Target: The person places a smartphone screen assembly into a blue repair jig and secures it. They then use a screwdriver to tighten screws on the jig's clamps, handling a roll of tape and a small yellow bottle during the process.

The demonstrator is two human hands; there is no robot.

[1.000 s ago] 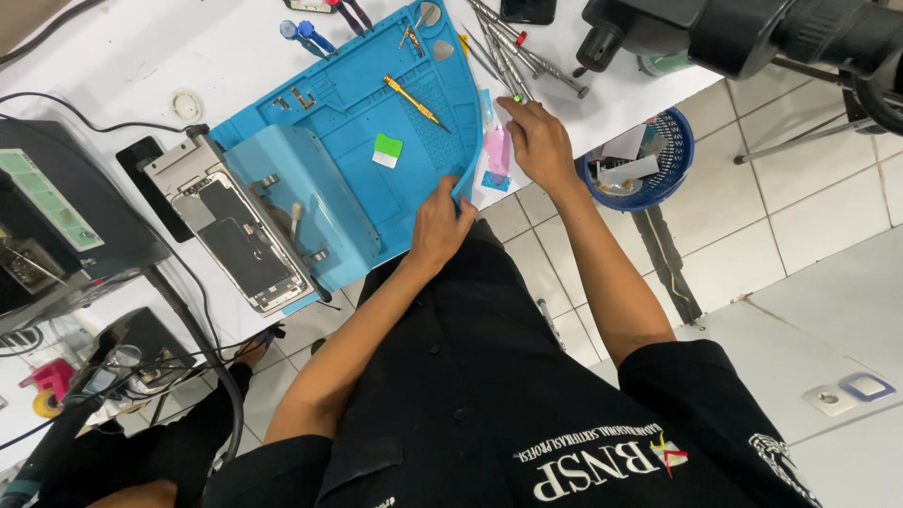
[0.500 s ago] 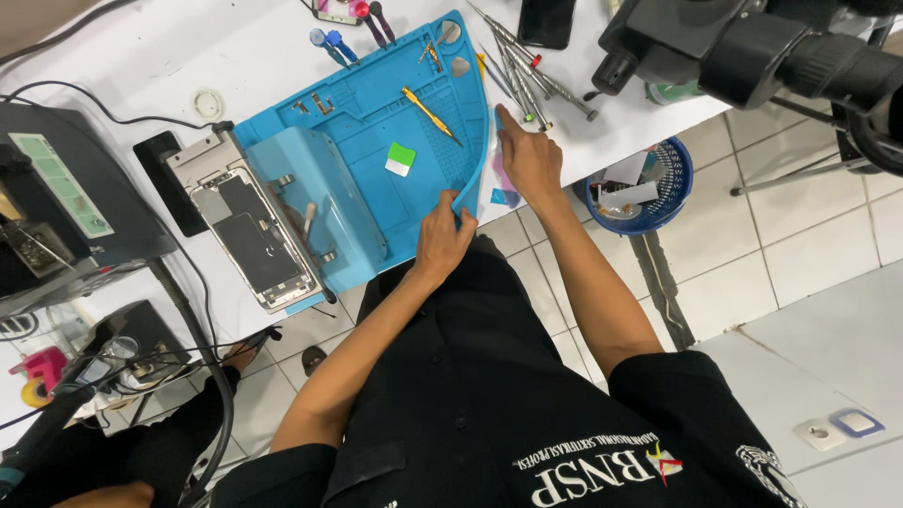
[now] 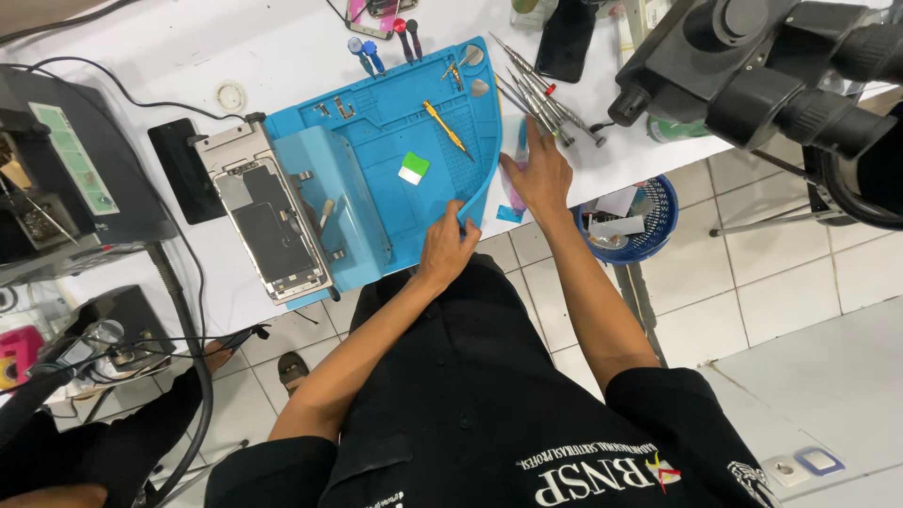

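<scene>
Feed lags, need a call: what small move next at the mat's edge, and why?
Probably slide the right hand under the lifted edge of the blue mat: the left hand pinches that edge up off the white table, while the right lies flat just beside the gap.

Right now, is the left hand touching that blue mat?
Touching. The head view shows the left hand gripping the near edge of the blue mat, fingers curled over its lifted rim, with no gap.

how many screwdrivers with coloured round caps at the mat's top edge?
4: two blue-capped screwdrivers side by side, one red-capped and one dark-capped just right of them. More may lie out of frame.
</scene>
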